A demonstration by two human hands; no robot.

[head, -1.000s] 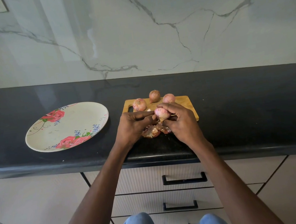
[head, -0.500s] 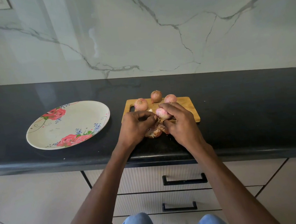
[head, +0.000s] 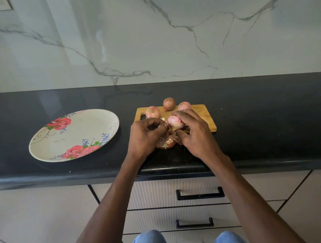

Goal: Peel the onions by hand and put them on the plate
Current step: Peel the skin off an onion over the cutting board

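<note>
While both forearms are stretched forward over the counter edge, a partly peeled onion (head: 175, 122) is gripped by the right hand (head: 195, 132), whose fingers are curled over its top and whose thumb is tucked beneath it. The fingers of the left hand (head: 144, 138) are bent inward and pressed together against the onion's left side; whether a strip of skin is pinched between them cannot be told. Both hands are held palm down, just above the near edge of the wooden cutting board (head: 204, 116). One small heap of loose skins (head: 166, 142) is seen beneath them, on the black counter (head: 274, 119). Farther back, three unpeeled onions are counted: one at the board's far left (head: 152, 112), one at its far edge (head: 169, 104) and one to the right (head: 184, 106), close together. One floral plate (head: 74, 135) is set to the left of the board, apart from it, with no onion on it.
</note>
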